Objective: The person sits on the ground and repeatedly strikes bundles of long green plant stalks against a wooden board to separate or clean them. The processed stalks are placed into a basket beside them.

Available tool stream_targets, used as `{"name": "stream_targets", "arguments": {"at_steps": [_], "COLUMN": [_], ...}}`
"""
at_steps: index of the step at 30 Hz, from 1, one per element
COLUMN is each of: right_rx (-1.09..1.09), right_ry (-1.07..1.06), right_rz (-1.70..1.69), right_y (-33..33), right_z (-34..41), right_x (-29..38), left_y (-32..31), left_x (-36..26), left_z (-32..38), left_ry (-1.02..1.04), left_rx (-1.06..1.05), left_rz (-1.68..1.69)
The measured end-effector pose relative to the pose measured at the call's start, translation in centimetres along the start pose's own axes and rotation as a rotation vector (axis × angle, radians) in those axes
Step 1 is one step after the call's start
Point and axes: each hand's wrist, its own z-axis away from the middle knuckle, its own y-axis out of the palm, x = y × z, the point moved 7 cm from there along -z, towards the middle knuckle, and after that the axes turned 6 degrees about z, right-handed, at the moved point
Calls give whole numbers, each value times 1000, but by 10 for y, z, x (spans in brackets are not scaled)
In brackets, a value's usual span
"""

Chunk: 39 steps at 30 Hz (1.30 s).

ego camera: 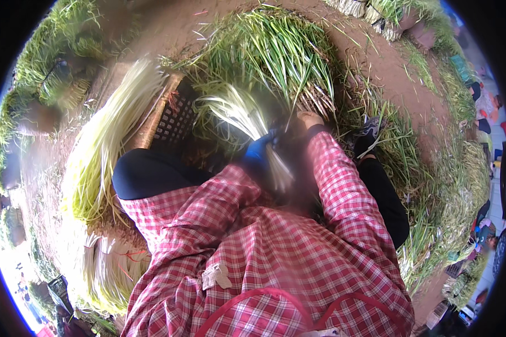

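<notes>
My left hand (258,152), in a blue glove, grips a bunch of pale stalks (240,107), probably blanched chives. Their leafy tips fan out up and to the left, and the white ends stick out below the fist. Bare, my right hand (308,119) is at the brownish root ends (317,100) of a large heap of green leafy stalks (284,54). A blurred smudge covers part of its fingers, so whether they hold a stalk is unclear.
Left of me, a long pale-yellow bundle (109,139) lies beside a dark perforated plastic crate (175,116). Tied white-stemmed bunches (109,265) lie at lower left. Loose green leaves (398,147) cover ground by my right foot. More green piles (63,38) stand beyond; several people are at far right.
</notes>
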Motion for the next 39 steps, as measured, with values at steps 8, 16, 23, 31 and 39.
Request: {"name": "stream_targets", "arguments": {"at_steps": [8, 16, 23, 31, 39], "right_rx": [-275, -204, 16, -262, 75], "right_ry": [-298, -496, -75, -517, -234], "right_rz": [729, 644, 739, 328, 269], "right_y": [26, 2, 43, -8, -9], "right_z": [24, 85, -10, 187, 283], "right_x": [76, 65, 16, 79, 28], "left_y": [-30, -4, -10, -5, -13], "left_x": [-2, -3, -3, -10, 4], "left_z": [-10, -4, 4, -10, -3], "left_ry": [31, 88, 67, 110, -73], "left_rx": [-112, -58, -100, -151, -145], "left_rz": [-140, -153, -160, -219, -382]}}
